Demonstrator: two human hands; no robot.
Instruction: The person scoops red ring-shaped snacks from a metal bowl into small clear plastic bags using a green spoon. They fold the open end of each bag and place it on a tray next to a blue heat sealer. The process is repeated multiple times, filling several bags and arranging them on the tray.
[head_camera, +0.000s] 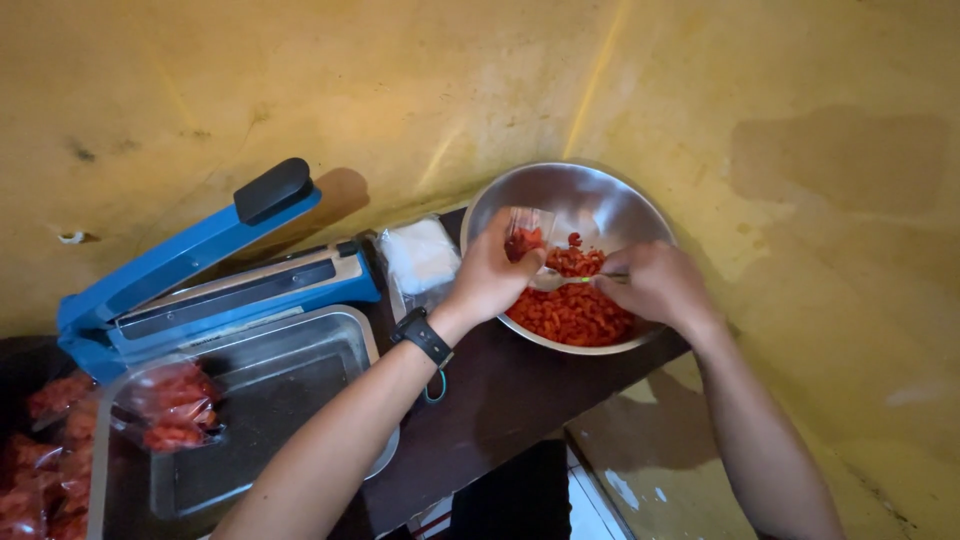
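Hands meet over a steel bowl (600, 195) at centre frame, on the far edge of a dark bench (500, 400). The left hand (492, 275) has its grip closed on a small clear bag (527, 232), held upright at the bowl's left inner wall, with red snack pieces already showing inside it. The right hand (655, 282) has its grip closed around the handle of a spoon (560, 281), whose bowl end points left toward the bag's mouth. Red snack pieces (575, 310) lie heaped in the lower half of the bowl (upper half bare metal). A black wristwatch (421, 336) sits on the left wrist.

Left of centre stands a blue heat sealer (200, 270), its arm raised. Just beside its right end lies a stack of empty clear bags (420, 255). Below the sealer, a metal tray (290, 370) holds one filled bag (170, 405) at its left edge. Further filled bags (35, 460) crowd the lower left corner of the frame.
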